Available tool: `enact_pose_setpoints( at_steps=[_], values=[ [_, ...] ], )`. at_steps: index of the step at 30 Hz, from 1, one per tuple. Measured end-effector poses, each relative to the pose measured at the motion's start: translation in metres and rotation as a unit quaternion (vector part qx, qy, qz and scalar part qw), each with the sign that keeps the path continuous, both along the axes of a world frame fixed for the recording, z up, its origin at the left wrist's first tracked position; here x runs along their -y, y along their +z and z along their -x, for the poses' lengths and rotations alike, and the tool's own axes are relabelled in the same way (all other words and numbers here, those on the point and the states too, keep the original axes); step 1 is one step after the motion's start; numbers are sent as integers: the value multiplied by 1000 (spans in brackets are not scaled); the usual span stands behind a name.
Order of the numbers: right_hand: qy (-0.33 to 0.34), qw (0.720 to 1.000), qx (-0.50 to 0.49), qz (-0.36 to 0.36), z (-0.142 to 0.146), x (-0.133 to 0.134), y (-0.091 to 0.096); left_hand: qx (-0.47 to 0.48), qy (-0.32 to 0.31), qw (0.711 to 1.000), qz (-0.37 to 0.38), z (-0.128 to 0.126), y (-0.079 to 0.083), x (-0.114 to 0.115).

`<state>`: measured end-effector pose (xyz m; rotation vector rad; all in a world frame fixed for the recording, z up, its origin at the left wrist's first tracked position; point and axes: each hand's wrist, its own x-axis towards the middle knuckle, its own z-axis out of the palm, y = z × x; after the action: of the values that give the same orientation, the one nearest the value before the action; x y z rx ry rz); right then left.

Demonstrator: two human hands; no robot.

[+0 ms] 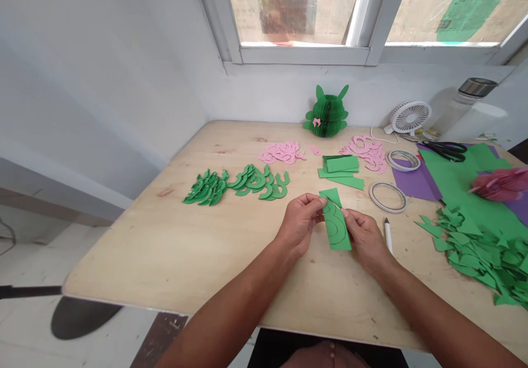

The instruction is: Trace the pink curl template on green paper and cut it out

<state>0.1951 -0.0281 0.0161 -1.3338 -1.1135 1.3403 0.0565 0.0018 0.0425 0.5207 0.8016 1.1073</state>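
Note:
Between my two hands is a green paper strip (337, 229) with curved pencil outlines drawn on it. My left hand (300, 219) pinches its upper left edge between thumb and fingers. On the right edge, my right hand (363, 235) grips it the same way. The strip's top end looks folded or overlapped by another green piece. Just beyond it lies a stack of green paper strips (342, 164). A white pen (388, 236) with a dark tip rests right of my right hand. Cut green curved pieces (258, 180) lie in overlapping piles to the left.
Pink cutouts (282, 152) lie farther back, near a green honeycomb paper figure (328, 112) by the wall. Tape rolls (388, 209), black scissors (445, 150), a small white fan (410, 117) and a bottle (457, 106) stand or lie rightward. Green scraps (482, 252) heap at right.

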Motion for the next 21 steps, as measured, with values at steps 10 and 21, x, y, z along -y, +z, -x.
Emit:
enact_pose_setpoints(
  at_steps=[10,21],
  values=[
    [2,1000,-23,-2,-1,0,-1,-17,18,1000,-8,-1,2,1],
    [4,1000,-29,5,1,0,5,-17,19,1000,-12,-1,2,1]
  ],
)
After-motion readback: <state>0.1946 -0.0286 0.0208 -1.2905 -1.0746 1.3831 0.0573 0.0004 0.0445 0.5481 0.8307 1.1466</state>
